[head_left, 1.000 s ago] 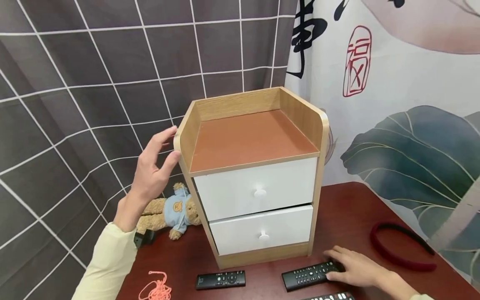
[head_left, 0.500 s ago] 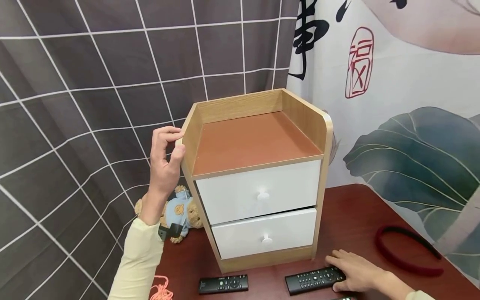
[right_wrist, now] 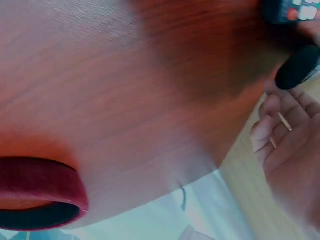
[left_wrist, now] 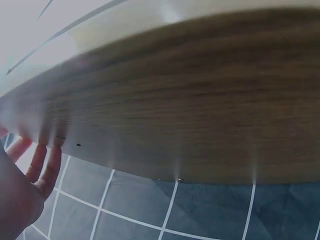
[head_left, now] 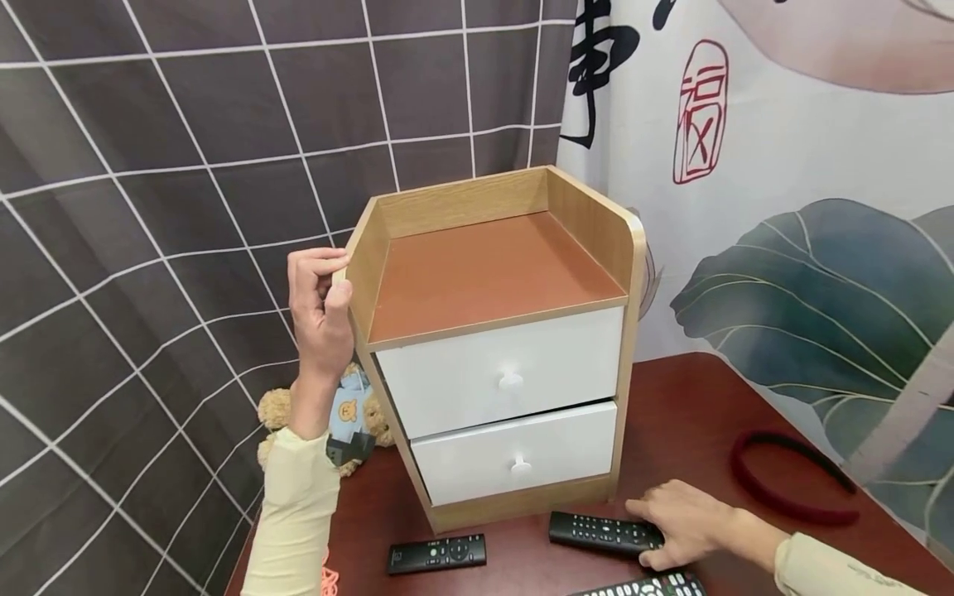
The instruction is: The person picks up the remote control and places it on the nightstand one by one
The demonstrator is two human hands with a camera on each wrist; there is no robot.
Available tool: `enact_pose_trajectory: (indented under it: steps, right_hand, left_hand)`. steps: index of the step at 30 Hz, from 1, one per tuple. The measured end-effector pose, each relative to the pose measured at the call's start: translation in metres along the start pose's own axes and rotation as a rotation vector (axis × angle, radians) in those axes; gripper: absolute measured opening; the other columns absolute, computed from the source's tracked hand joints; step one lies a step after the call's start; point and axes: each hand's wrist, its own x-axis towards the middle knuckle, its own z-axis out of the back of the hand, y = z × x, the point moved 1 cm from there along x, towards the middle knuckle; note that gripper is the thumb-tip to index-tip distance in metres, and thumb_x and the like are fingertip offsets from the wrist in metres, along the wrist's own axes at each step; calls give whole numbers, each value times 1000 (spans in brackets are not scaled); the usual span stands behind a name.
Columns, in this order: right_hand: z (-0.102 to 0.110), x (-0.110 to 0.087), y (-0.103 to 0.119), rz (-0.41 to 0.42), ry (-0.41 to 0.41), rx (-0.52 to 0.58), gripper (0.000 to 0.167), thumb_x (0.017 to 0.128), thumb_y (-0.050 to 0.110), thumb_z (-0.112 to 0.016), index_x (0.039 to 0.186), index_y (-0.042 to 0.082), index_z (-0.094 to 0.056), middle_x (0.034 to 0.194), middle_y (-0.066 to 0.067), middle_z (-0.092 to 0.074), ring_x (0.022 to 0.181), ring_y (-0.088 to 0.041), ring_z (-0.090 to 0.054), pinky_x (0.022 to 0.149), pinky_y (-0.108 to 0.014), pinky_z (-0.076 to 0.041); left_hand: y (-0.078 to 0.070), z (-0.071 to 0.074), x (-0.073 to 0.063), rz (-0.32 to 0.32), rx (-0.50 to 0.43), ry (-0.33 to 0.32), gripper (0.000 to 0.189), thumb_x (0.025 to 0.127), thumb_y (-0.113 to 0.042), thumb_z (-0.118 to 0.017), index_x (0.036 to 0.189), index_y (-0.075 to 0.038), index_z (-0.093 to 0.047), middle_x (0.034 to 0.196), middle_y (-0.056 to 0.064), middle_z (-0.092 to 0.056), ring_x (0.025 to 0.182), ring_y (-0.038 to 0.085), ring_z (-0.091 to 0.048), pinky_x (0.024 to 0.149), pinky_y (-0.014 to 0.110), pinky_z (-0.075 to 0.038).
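Note:
A small wooden cabinet [head_left: 498,352] with two white drawers stands on the dark red table [head_left: 678,406]. My left hand [head_left: 319,319] holds the upper front edge of its left side panel, fingers bent and thumb at the front. In the left wrist view its fingertips [left_wrist: 52,150] touch the panel's rim. At the cabinet's lower right, my right hand [head_left: 689,521] pinches the right end of a black remote control [head_left: 596,532], which lies near the cabinet's base. The right wrist view shows just the remote's dark end [right_wrist: 298,67] at the fingers.
Another black remote [head_left: 436,554] lies in front of the cabinet. A third remote [head_left: 659,586] is cut off by the bottom edge. A dark red headband [head_left: 793,480] lies at right. A teddy bear [head_left: 346,414] and orange string [head_left: 329,579] are at left, partly hidden.
My left hand has come up to the cabinet's side panel and its fingers have bent onto the edge. The remote at my right hand has turned, its left end swinging away from me.

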Motion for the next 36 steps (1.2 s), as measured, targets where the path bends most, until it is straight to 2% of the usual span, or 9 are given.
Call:
enact_pose_trajectory:
  steps: [6, 9, 13, 19, 21, 25, 27, 32, 36]
  right_hand:
    - [13, 10, 14, -72, 81, 187, 35, 70, 53, -74, 77, 31, -49, 60, 27, -34, 50, 7, -28, 45, -15, -19]
    - [17, 12, 26, -78, 106, 271, 32, 71, 51, -74, 76, 32, -49, 60, 29, -35, 51, 9, -29, 45, -13, -19]
    - [32, 23, 43, -46, 83, 319, 31, 73, 49, -74, 75, 31, -48, 59, 30, -36, 51, 11, -30, 44, -10, -18]
    - [83, 47, 60, -9, 54, 328, 32, 76, 48, -73, 77, 31, -47, 56, 31, -32, 49, 15, -25, 42, -10, -18]
    - [101, 55, 65, 9, 23, 324, 31, 76, 46, -74, 77, 31, -47, 56, 31, -30, 50, 16, -23, 42, -9, -17]
    - [135, 69, 72, 39, -43, 340, 33, 75, 38, -77, 77, 31, -45, 58, 31, -24, 53, 17, -19, 44, -8, -16]
    - [152, 73, 75, 38, -48, 394, 32, 75, 34, -78, 79, 32, -46, 58, 32, -27, 54, 17, -22, 45, -7, -18]
    - [197, 88, 79, 42, -104, 447, 33, 73, 29, -80, 84, 32, -49, 59, 34, -41, 55, 19, -31, 46, -6, -26]
    - [237, 107, 81, 3, -226, 302, 33, 71, 32, -81, 83, 30, -50, 58, 30, -42, 52, 15, -35, 45, -10, -29]
  left_hand:
    - [-3, 2, -1, 2, 11, 27, 38, 84, -21, -48, 104, 11, -56, 115, 22, -52, 106, 8, -53, 85, 19, -43]
    - [-3, 4, -3, 17, 10, 57, 37, 85, -20, -48, 104, 11, -56, 115, 17, -52, 105, 7, -53, 85, 19, -43]
    - [-4, 5, -2, 37, 9, 70, 36, 85, -20, -48, 103, 11, -56, 115, 1, -52, 103, 7, -52, 85, 19, -42]
    - [-6, 4, 0, 53, 7, 65, 36, 86, -20, -48, 104, 10, -55, 116, -9, -50, 104, 7, -52, 86, 20, -42]
    - [-6, 3, 1, 49, 1, 62, 36, 86, -20, -48, 104, 10, -56, 116, -4, -51, 105, 8, -52, 87, 20, -42]
    - [-5, 2, 2, 42, -8, 58, 35, 86, -20, -49, 104, 9, -56, 116, 14, -52, 107, 9, -52, 88, 21, -43]
    - [-5, 2, 2, 43, -6, 61, 35, 86, -20, -49, 104, 9, -56, 116, 22, -50, 108, 9, -51, 88, 21, -42]
    - [-4, 3, 1, 43, 4, 69, 35, 87, -21, -48, 105, 8, -56, 117, 26, -49, 109, 8, -50, 87, 21, -41]
    - [-3, 2, 1, 45, 11, 64, 36, 86, -22, -47, 106, 8, -55, 117, 26, -49, 108, 8, -50, 86, 22, -40]
